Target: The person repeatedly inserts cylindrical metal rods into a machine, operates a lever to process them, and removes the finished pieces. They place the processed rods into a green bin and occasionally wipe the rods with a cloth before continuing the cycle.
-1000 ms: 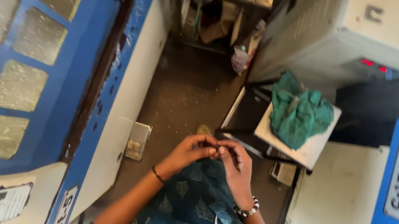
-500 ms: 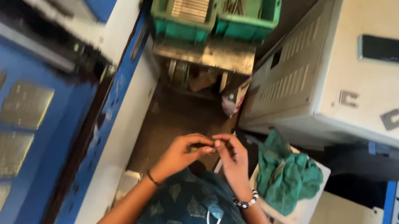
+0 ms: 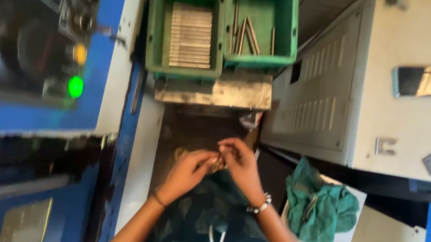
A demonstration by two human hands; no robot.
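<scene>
Both grips pinch one small part (image 3: 219, 161) between the fingertips, too blurred to tell its kind. The left hand (image 3: 188, 170) and right hand (image 3: 239, 162) meet there, touching, held in front of the chest with elbows bent and forearms angled inward. A bracelet (image 3: 261, 204) circles the right wrist. Right of the hands lies a green cloth (image 3: 320, 204). Beyond the hands stand two green bins (image 3: 224, 1). Half a second ago the bins sat at the top edge; now they show fuller, and a green light (image 3: 75, 87) has come into view left of the hands.

bins (image 3: 180, 69) ahead, cloth (image 3: 320, 206) right of hands (image 3: 217, 164)
</scene>
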